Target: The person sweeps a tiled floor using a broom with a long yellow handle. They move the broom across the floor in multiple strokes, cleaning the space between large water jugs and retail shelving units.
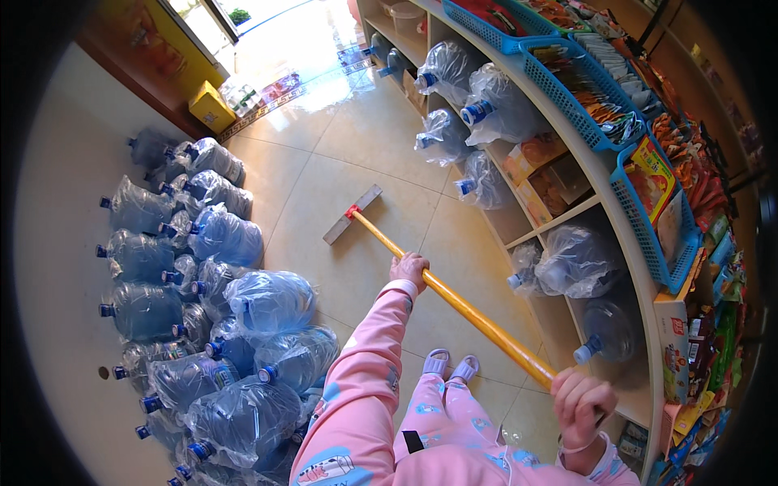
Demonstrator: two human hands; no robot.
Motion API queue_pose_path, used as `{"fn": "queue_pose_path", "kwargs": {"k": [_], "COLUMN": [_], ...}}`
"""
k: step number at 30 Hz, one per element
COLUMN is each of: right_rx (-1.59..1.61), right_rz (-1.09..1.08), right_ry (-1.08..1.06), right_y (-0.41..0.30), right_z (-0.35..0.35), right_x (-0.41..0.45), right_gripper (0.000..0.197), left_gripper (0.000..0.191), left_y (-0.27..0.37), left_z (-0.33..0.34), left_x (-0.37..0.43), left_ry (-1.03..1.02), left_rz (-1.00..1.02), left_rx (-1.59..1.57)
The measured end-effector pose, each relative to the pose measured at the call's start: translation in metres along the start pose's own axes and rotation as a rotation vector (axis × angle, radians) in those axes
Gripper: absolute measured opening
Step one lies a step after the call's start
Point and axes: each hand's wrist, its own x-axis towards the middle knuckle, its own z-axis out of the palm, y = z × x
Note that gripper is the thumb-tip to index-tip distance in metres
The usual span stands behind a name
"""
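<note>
Both hands grip a long yellow wooden handle (477, 311) that slants across the floor ahead of me. My left hand (411, 269) is closed around its middle part. Around the upper end, low on the right, my right hand (581, 401) is wrapped. At the far end a red joint (352, 211) links the handle to a flat grey mop head (352, 215), which lies on the tiles. My feet in lilac slippers (450, 364) stand near the handle.
Large water jugs (270, 301), many in plastic film, are stacked along the left wall. A curved shelf unit (598, 219) on the right holds more jugs and cartons. Blue baskets (662, 240) of packaged snacks line its top. A yellow box (211, 107) sits by the doorway.
</note>
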Motion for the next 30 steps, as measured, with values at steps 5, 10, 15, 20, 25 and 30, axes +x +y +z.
{"fn": "queue_pose_path", "kwargs": {"k": [5, 10, 15, 20, 25, 30], "right_rx": [-0.039, 0.002, 0.126, 0.275, 0.275, 0.274], "right_rz": [0.064, -0.194, 0.043, 0.062, 0.002, 0.162], "right_ry": [0.148, 0.184, 0.122, 0.058, -0.034, -0.012], "right_y": [-0.068, -0.141, -0.111, -0.011, 0.008, -0.061], "right_z": [-0.026, -0.059, -0.064, -0.016, 0.017, -0.075], "right_x": [0.022, 0.003, -0.026, -0.049, -0.031, -0.094], "right_gripper": [0.022, 0.022, 0.022, 0.024, 0.025, 0.026], "left_gripper": [0.004, 0.010, 0.010, 0.009, 0.009, 0.011], "left_y": [0.067, 0.175, 0.135, -0.002, -0.019, 0.076], "left_z": [0.009, -0.003, 0.006, 0.035, 0.008, 0.067], "left_x": [-0.027, -0.119, -0.146, -0.096, -0.089, -0.175], "left_ry": [0.113, -0.002, 0.007, -0.022, 0.081, -0.029], "left_rz": [0.178, 0.203, 0.174, 0.041, -0.173, -0.149], "left_rx": [-0.176, -0.402, -0.376, 0.018, -0.089, -0.140]}}
